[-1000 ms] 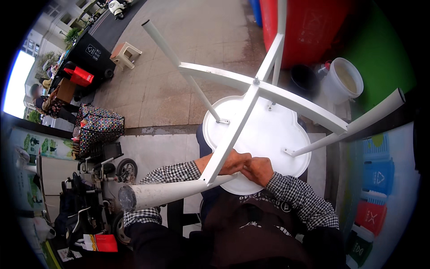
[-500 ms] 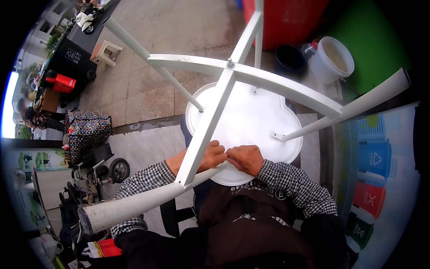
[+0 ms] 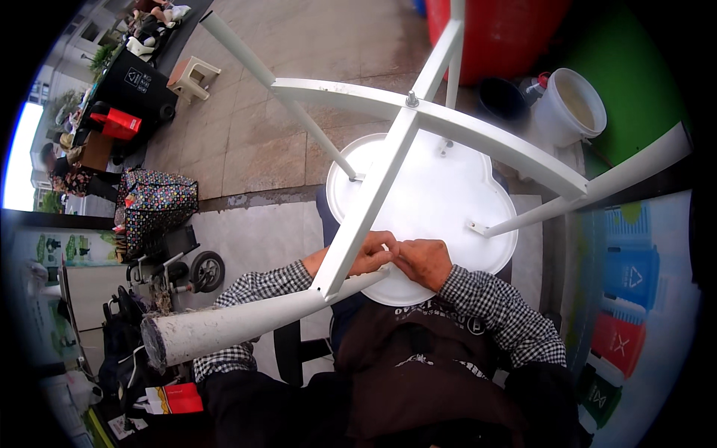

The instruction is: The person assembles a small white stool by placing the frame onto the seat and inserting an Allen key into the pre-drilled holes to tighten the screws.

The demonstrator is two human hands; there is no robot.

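Observation:
An upturned white stool rests over my lap, its seat (image 3: 437, 198) underside up and its metal legs (image 3: 224, 328) pointing outward. Two curved crossbars meet above the seat at a bolt (image 3: 411, 98). My left hand (image 3: 372, 254) reaches behind one crossbar to the near leg's inner end, fingers curled in a pinch. Against it sits my right hand (image 3: 423, 263), also closed, with fingertips meeting those of the left. Whatever lies between the fingertips is too small or hidden to make out. The other legs join the seat through flattened, fastened ends.
Beyond the stool stand a white bucket (image 3: 571, 108), a dark bucket (image 3: 504, 101) and a large red container (image 3: 508, 37). Leftward are a small plastic stool (image 3: 193, 77), a black wheeled bin (image 3: 138, 82), a dotted bag (image 3: 157, 209) and a small-wheeled cart (image 3: 205, 271). A person (image 3: 82, 175) stands farther off.
The whole view has shifted, so stool and surroundings appear farther right. Both hands stay together at the same leg end, with the fingers slightly re-posed.

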